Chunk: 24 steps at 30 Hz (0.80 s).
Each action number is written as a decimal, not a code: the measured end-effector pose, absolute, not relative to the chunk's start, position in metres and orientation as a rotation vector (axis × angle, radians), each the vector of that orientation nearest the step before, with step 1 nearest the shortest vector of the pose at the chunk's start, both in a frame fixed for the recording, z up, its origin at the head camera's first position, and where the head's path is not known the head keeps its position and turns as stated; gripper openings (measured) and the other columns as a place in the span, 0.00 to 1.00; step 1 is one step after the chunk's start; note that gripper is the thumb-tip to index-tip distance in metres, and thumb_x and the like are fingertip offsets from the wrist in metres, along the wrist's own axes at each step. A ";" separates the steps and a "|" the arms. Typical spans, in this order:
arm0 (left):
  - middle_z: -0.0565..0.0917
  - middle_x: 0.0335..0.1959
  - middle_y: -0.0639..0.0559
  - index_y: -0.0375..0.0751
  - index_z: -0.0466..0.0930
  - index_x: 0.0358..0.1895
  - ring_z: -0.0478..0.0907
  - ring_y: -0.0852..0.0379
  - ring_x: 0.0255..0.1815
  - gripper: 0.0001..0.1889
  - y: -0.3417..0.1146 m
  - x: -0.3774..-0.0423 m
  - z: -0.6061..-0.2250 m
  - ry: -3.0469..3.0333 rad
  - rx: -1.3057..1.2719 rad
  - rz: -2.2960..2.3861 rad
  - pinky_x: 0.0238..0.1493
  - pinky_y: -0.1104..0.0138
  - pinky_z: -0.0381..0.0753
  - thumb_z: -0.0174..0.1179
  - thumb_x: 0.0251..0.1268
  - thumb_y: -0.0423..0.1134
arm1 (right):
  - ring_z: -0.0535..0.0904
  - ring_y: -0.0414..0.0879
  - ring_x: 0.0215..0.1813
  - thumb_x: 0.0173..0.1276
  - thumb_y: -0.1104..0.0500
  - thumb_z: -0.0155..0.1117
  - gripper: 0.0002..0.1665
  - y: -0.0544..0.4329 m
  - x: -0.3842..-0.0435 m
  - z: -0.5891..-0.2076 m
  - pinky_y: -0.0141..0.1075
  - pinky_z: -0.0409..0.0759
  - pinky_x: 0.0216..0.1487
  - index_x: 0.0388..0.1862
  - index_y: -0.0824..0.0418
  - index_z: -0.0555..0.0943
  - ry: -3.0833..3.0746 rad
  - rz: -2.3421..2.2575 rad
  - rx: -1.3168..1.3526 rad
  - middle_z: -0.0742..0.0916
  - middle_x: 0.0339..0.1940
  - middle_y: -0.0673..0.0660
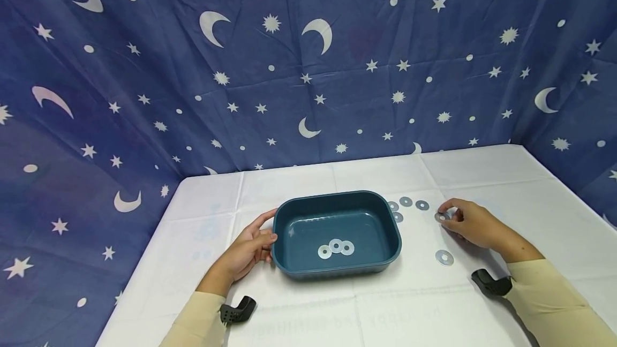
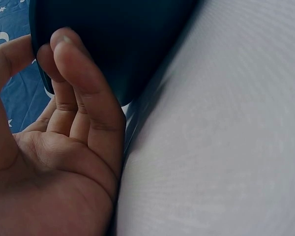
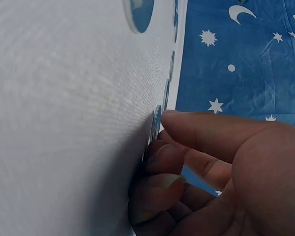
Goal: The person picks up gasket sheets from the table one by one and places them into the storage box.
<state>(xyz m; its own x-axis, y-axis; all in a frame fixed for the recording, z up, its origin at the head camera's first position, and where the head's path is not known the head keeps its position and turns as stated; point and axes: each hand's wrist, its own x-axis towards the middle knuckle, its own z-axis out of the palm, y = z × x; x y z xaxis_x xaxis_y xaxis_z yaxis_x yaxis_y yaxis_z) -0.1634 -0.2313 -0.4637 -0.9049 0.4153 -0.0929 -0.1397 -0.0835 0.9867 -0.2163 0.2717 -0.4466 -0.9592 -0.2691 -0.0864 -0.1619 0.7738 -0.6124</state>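
A dark teal rectangular tub (image 1: 337, 272) stands on the white cloth, with three flat metal washers (image 1: 325, 251) lying overlapped on its floor. At its left end my left hand (image 1: 248, 248) grips the wall, thumb near the rim; the left wrist view shows curled fingers (image 2: 81, 73) against the tub (image 2: 123, 39). Off to the right, my right hand (image 1: 469, 224) pinches a washer (image 1: 439, 217) low over the cloth. In the right wrist view that washer (image 3: 156, 123) is edge-on at the fingertips. Nearer to me lies a larger-looking loose washer (image 1: 444, 257).
Beyond the tub's right end lie several more washers (image 1: 406, 202), some partly hidden behind its rim. A white cloth (image 1: 308, 309) covers the table. Blue curtains (image 1: 289, 95) with moons and stars hang behind and at both sides.
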 end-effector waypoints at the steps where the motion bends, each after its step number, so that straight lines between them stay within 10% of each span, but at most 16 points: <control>1: 0.80 0.35 0.57 0.47 0.46 0.80 0.78 0.63 0.24 0.37 -0.231 -0.163 -0.464 1.825 0.297 2.047 0.26 0.72 0.79 0.52 0.73 0.32 | 0.73 0.45 0.26 0.70 0.61 0.62 0.18 0.272 -0.216 -0.447 0.33 0.71 0.23 0.57 0.67 0.76 2.798 -0.940 -0.345 0.76 0.27 0.54; 24: 0.82 0.36 0.56 0.47 0.45 0.80 0.79 0.63 0.24 0.37 -0.230 -0.162 -0.461 1.819 0.293 2.045 0.26 0.72 0.79 0.53 0.73 0.32 | 0.70 0.44 0.27 0.62 0.62 0.70 0.17 0.274 -0.215 -0.445 0.32 0.67 0.25 0.46 0.66 0.76 2.800 -0.911 -0.401 0.75 0.25 0.53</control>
<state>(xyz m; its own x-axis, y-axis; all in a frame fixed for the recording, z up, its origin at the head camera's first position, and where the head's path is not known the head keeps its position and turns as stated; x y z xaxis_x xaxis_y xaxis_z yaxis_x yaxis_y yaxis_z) -0.1623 -0.2305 -0.4606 -0.9036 0.4170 -0.0985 -0.1463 -0.0842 0.9857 -0.2153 0.2745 -0.4451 -0.9496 -0.3040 -0.0771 -0.2005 0.7775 -0.5960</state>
